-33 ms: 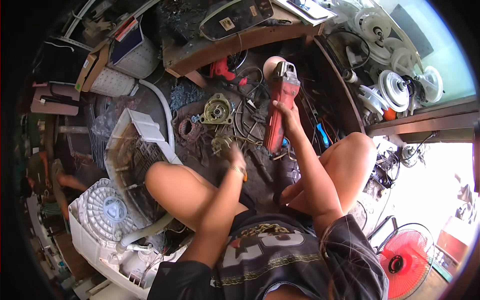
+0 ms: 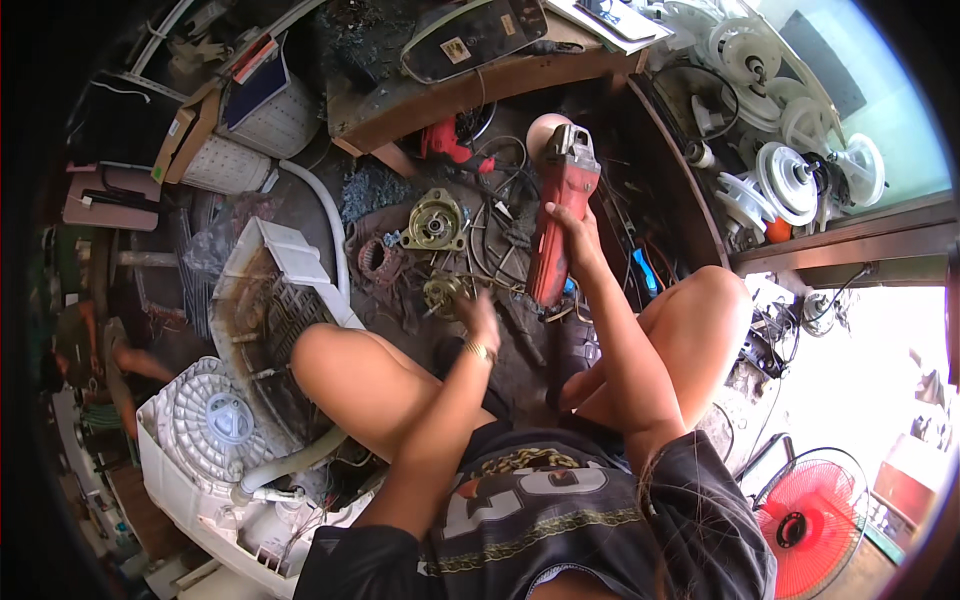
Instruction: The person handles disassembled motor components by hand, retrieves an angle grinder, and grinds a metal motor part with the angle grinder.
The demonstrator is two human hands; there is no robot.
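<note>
My right hand (image 2: 578,232) is wrapped round the body of a red angle grinder (image 2: 556,215). The grinder stands nearly upright in the view, its grey head and pale disc (image 2: 546,130) at the far end. My left hand (image 2: 480,318) hovers low between my knees, its fingers smeared by motion. Close by it lies a small round metal motor part (image 2: 441,292); whether the hand touches it cannot be made out. Farther off sit a brass-coloured motor end housing (image 2: 435,221) with a bearing at its centre and a rusty ring-shaped stator (image 2: 381,260).
A red power tool (image 2: 445,142) lies under the wooden bench (image 2: 480,88). Cables tangle across the floor near a blue-handled tool (image 2: 647,270). White washing machine parts (image 2: 225,420) stand at left, white pulleys (image 2: 785,182) at right, a red fan (image 2: 800,525) at lower right.
My left hand has shifted slightly to the right, away from the small metal part, and its wrist has turned a little. My right hand and the grinder stay in place.
</note>
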